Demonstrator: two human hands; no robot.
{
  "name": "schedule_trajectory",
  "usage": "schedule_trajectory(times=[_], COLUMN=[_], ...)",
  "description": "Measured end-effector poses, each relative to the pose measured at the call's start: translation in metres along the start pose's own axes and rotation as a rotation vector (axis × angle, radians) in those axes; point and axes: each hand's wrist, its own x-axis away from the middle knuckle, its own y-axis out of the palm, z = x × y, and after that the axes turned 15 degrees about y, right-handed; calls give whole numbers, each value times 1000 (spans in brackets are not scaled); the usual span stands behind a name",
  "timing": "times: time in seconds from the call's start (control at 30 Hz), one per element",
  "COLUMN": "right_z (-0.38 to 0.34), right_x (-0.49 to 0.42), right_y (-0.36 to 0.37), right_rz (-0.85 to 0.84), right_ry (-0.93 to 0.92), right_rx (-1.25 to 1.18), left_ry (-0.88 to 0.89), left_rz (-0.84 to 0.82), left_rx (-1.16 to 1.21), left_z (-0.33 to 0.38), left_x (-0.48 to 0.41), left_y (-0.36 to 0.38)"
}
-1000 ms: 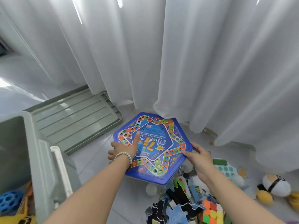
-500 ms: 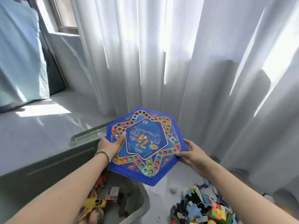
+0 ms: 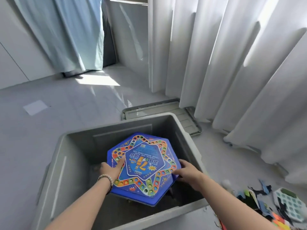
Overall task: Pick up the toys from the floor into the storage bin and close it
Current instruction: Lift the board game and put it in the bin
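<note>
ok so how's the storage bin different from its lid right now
The storage bin stands upright and open; the lid lies flat on the floor behind it, partly under the white curtain. The bin is deep, with the game board held in its opening by the left hand and right hand; the lid is shallow and ribbed. Both are grey plastic.

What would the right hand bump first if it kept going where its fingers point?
The blue hexagonal game board, whose edge the right hand grips; beyond it, perhaps an inner wall of the grey plastic storage bin, depth unclear.
</note>
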Motion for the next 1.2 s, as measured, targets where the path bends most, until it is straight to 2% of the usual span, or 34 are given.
schedule_trajectory(times=[0.13, 0.27, 0.4, 0.57, 0.73, 0.8, 0.9, 1.0, 1.2], right_z=[6, 12, 12, 0, -23, -26, -15, 21, 112], right_x=[-32, -52, -51, -8, 55, 79, 110, 131, 142], right_y=[0, 11, 17, -1, -43, -71, -129, -193, -290], right_rz=[-10, -78, -51, 16, -22, 54, 254, 434, 538], right_ry=[50, 47, -27, -107, -208, -272, -311, -255, -62], right_rx=[-15, -26, 130, 208, 255, 298, 364, 439, 369], left_ry=[27, 14, 53, 259, 585, 732, 916, 1044, 1130], left_rz=[21, -64, -120, -182, -272, -307, -371, -459, -674], left_rx=[44, 29, -28, -150, -318, -359, -397, -463, -647], left_z=[-16, -27, -19, 25, 101, 135, 182, 215, 232], left_x=[-14, -24, -20, -5, 30, 53, 93, 132, 187], left_y=[22, 35, 46, 41, 45, 57, 82, 119, 213])
